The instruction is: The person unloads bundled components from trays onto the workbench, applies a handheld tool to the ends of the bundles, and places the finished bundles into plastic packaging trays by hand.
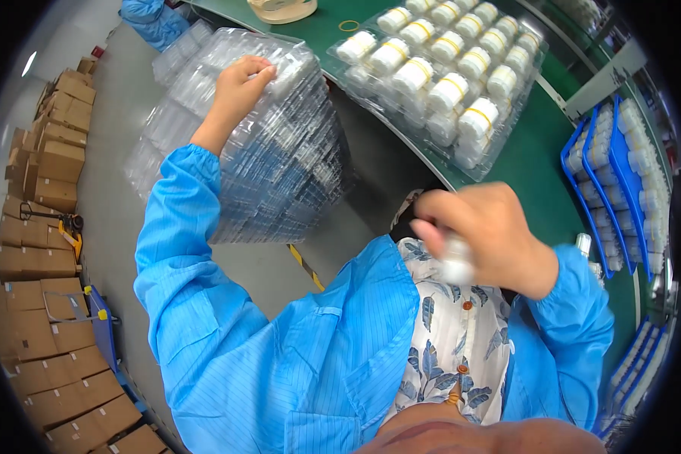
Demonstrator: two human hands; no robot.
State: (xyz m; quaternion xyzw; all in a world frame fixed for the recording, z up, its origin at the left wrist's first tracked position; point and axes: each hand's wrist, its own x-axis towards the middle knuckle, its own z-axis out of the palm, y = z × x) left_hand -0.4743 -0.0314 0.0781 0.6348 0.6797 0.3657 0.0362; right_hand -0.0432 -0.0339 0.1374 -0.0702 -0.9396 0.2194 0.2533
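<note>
My left hand [242, 91] is at the top of a tall, leaning stack of clear plastic trays [295, 151], its fingers pinched together against the uppermost tray. In front of my chest, my right hand [495, 238] is blurred by motion. Its fingers are closed around a small white cylindrical roll [456, 265], whose lower end shows below them. On the green table, a clear tray [473, 172] carries rows of white rolls [414, 74] with yellow bands around them.
Blue racks [620, 174] filled with white rolls stand at the right. A yellow rubber band [349, 26] and a beige round object [282, 9] lie on the green table [533, 204]. Cardboard boxes [57, 170] and a yellow pallet jack [74, 231] line the left. Another person's blue sleeve [155, 23] appears top left.
</note>
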